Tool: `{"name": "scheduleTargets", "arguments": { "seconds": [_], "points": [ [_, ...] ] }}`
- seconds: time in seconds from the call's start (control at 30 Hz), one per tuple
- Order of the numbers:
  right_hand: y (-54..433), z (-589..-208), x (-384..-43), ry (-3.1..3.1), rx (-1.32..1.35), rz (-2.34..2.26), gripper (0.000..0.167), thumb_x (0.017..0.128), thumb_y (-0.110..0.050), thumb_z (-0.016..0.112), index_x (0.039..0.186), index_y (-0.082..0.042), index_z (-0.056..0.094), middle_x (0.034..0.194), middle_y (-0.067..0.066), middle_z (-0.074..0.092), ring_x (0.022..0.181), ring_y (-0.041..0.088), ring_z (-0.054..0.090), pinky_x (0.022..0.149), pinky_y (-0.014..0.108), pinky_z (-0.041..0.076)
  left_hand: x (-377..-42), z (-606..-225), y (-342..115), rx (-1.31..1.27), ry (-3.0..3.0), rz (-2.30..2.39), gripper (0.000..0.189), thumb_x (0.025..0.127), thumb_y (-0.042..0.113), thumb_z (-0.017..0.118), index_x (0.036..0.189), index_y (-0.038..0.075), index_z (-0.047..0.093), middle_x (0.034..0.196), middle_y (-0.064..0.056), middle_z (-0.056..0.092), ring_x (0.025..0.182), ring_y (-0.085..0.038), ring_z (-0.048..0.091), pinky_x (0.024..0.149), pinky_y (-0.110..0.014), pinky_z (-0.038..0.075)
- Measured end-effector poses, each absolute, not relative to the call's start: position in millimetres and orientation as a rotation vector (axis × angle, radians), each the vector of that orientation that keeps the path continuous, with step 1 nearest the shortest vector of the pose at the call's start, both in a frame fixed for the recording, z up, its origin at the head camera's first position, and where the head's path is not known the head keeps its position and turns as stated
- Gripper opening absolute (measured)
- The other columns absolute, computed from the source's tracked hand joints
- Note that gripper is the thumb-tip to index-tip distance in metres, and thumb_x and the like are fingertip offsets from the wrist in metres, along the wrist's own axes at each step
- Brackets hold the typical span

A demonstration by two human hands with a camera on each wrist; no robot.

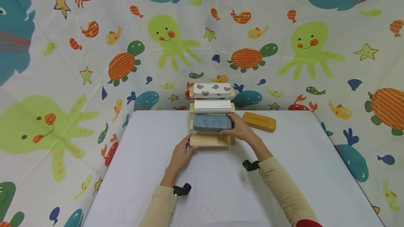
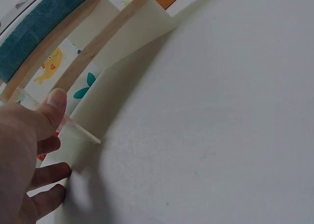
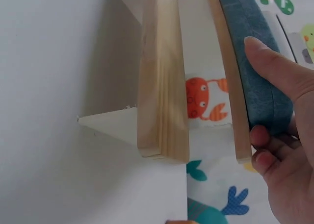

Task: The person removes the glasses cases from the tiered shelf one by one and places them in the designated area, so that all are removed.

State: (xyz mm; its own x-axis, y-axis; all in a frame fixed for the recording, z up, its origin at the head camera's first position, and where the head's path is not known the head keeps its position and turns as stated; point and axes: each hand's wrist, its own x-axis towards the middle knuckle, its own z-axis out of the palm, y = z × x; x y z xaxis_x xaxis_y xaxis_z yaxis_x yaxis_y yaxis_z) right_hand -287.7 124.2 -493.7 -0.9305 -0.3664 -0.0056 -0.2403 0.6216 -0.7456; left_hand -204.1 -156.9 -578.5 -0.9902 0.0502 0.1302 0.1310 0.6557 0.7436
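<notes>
A tiered wooden display rack (image 1: 213,140) stands at the back of the table. On its second shelf from the bottom lies a blue glasses case (image 1: 206,123). My right hand (image 1: 242,129) grips this case at its right end, with the thumb along the front face in the right wrist view and fingertips beside the shelf end (image 3: 242,153). With my left hand (image 1: 182,153) I hold the left end of the bottom shelf; the left wrist view has the thumb (image 2: 57,100) on the wood. Nothing lies on that bottom shelf.
A white case (image 1: 212,106) and a white case with brown patches (image 1: 211,89) occupy the two upper shelves. Right of the rack, a mustard-yellow case (image 1: 259,122) lies on the white table (image 1: 217,188). Behind hangs a sea-animal cloth (image 1: 202,6).
</notes>
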Motion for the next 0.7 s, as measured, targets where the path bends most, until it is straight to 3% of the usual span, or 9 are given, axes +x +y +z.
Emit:
{"name": "scheduleTargets", "arguments": {
  "seconds": [0.33,0.5,0.7],
  "points": [
    [126.2,-497.0,-285.5,2.717,-0.53,-1.221,0.091,0.078,-0.043,0.085,0.149,-0.006,0.043,0.145,0.013,0.05,0.12,0.03,0.053,0.109,0.051,0.048,-203.2,-576.3,-158.6,-0.176,-2.768,-1.259,0.069,0.092,0.029,0.072,0.149,0.002,0.045,0.143,-0.019,0.058,0.122,-0.034,0.063,0.108,-0.049,0.048],
    [130.8,-501.7,-283.4,2.715,-0.552,-1.274,0.088,0.078,-0.044,0.085,0.149,-0.011,0.045,0.141,0.011,0.053,0.111,0.028,0.054,0.099,0.045,0.053,-203.0,-575.7,-157.4,-0.153,-2.775,-1.271,0.069,0.092,0.03,0.072,0.149,0.003,0.044,0.143,-0.018,0.058,0.123,-0.033,0.063,0.11,-0.049,0.046],
    [134.2,-504.0,-278.4,2.716,-0.543,-1.304,0.089,0.077,-0.046,0.086,0.148,-0.012,0.045,0.135,0.012,0.055,0.103,0.026,0.053,0.087,0.035,0.051,-201.9,-575.6,-157.0,-0.14,-2.778,-1.277,0.069,0.092,0.03,0.072,0.15,0.003,0.044,0.144,-0.016,0.057,0.125,-0.032,0.061,0.111,-0.049,0.046]
  ]
}}
